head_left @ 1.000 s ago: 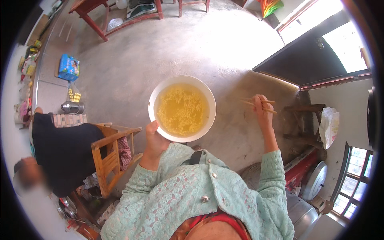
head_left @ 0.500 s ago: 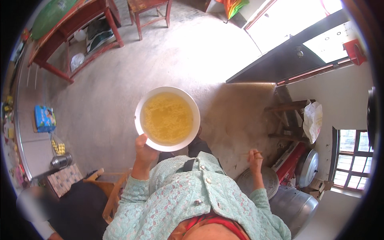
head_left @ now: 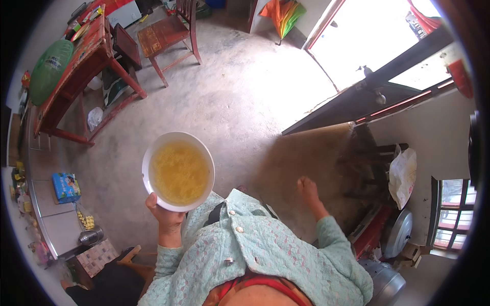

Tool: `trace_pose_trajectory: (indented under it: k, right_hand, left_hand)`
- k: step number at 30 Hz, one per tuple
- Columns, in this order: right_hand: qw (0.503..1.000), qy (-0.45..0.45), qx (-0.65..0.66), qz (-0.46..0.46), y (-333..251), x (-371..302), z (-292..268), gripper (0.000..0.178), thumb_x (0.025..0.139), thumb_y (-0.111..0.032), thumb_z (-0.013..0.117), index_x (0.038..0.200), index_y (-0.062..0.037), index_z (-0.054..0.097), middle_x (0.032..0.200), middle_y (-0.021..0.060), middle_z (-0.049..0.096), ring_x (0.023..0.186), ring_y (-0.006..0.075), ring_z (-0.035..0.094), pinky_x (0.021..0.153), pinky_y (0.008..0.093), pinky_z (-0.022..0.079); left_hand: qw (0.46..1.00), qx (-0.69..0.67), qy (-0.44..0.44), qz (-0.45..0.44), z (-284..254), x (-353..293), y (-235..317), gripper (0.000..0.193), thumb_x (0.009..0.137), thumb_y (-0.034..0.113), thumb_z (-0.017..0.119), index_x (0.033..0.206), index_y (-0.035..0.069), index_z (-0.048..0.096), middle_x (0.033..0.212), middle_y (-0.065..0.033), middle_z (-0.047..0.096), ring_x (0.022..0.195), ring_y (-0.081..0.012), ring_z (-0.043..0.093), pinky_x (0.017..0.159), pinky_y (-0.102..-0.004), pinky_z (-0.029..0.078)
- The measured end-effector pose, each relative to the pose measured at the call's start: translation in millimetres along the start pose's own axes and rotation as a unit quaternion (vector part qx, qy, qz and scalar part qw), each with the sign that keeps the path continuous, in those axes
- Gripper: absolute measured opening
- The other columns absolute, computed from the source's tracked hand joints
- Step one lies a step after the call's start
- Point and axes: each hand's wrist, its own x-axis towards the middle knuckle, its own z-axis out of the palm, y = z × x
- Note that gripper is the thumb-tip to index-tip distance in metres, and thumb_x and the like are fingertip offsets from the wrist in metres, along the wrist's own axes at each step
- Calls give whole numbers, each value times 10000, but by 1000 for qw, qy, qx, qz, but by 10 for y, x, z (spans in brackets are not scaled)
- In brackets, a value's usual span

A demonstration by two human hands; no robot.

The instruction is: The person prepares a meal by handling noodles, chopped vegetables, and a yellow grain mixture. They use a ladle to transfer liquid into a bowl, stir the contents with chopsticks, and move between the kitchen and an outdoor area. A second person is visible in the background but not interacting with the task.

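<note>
A round white bowl [head_left: 211, 172] is in front of me, slightly left of the middle, held up above the floor. It contains yellow broth with what look like fine noodles [head_left: 182, 172]. My left hand [head_left: 167, 214] grips the bowl at its near-left rim, the thumb over the edge and the other fingers mostly hidden beneath. Out to the right, away from my body, my right hand [head_left: 308, 191] is closed. Whether anything thin is inside that fist I cannot make out.
Ahead left stand a red wooden table [head_left: 109, 56] and a chair [head_left: 162, 36]. A dark door [head_left: 367, 94] stands ajar at the right, with a folded umbrella [head_left: 282, 19] beyond. On the left counter lies a blue package [head_left: 66, 187]. A metal drum [head_left: 382, 280] is at my right.
The bowl and my left hand have shifted left and lower in the picture. My right hand has moved slightly up and left. The thin stick seen at it earlier no longer shows clearly.
</note>
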Motion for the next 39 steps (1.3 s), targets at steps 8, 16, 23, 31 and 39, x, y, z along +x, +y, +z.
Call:
trace_pose_trajectory:
  k: [8, 16, 23, 31, 39]
  right_hand:
    - [988, 1, 35, -151, -1197, 2162, -167, 125, 857, -151, 511, 807, -47, 557, 772, 159, 575, 699, 359, 576, 607, 430, 461]
    - [995, 11, 93, -36, -1544, 2587, -528, 87, 862, -86, 532, 794, -33, 545, 742, 120, 576, 661, 267, 602, 580, 340, 477]
    - [973, 91, 141, 155, -1201, 2516, -608, 110, 873, -82, 535, 789, -24, 575, 761, 120, 594, 684, 226, 639, 615, 314, 526]
    - [969, 181, 123, 110, -585, 3850, -234, 83, 854, -127, 553, 826, -50, 569, 752, 136, 579, 673, 306, 596, 592, 377, 484]
    - [956, 184, 187, 130, -450, 5252, -724, 88, 853, -109, 560, 831, -27, 582, 773, 153, 579, 702, 315, 590, 620, 358, 467]
  left_hand:
    - [997, 18, -69, -35, 300, 1272, -52, 758, 722, 519, 498, 1285, 25, 381, 1138, -158, 545, 834, -269, 632, 533, -340, 543]
    - [970, 146, -158, -112, 699, 2765, 134, 745, 734, 469, 544, 1278, -17, 386, 1229, -138, 501, 1115, -261, 513, 927, -368, 442]
    - [958, 127, -219, -132, 1561, 3778, -56, 776, 732, 487, 519, 1314, 5, 343, 1274, -130, 457, 1157, -264, 477, 957, -379, 415]
    - [955, 115, -235, -139, 2639, 4528, -474, 776, 741, 543, 470, 1347, 81, 322, 1314, -119, 425, 1186, -293, 453, 957, -427, 415]
    - [938, 134, -271, -171, 3699, 5260, -1061, 803, 736, 528, 493, 1373, 91, 272, 1348, -120, 384, 1223, -293, 416, 992, -433, 379]
